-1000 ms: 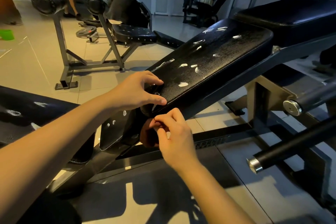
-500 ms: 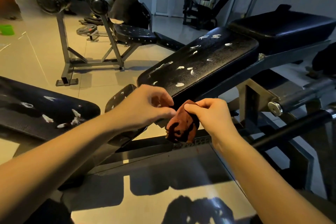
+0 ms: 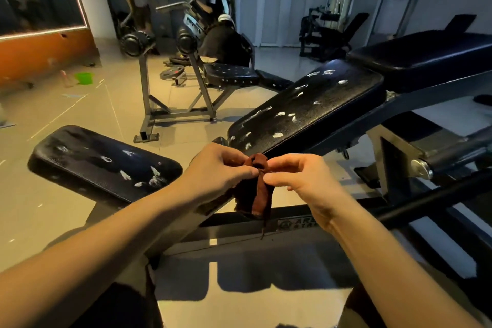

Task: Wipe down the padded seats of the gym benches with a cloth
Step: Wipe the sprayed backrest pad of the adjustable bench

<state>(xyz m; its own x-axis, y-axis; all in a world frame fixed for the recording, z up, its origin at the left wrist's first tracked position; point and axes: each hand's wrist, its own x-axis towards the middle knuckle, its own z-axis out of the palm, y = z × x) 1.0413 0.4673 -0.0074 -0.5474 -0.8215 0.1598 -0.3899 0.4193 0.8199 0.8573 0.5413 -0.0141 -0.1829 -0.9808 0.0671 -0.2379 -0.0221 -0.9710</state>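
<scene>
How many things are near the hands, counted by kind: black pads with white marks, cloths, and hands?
Black pads with white marks: 2 (left pad, inclined pad)
Brown cloth: 1
Hands: 2 (left hand, right hand)
Total: 5

Our left hand and right hand pinch bunched brown cloth between them, above bench frame. Ahead of us, two black padded seats, near-left seat and tilted seat, both smeared white. Green tub on floor far left.
</scene>
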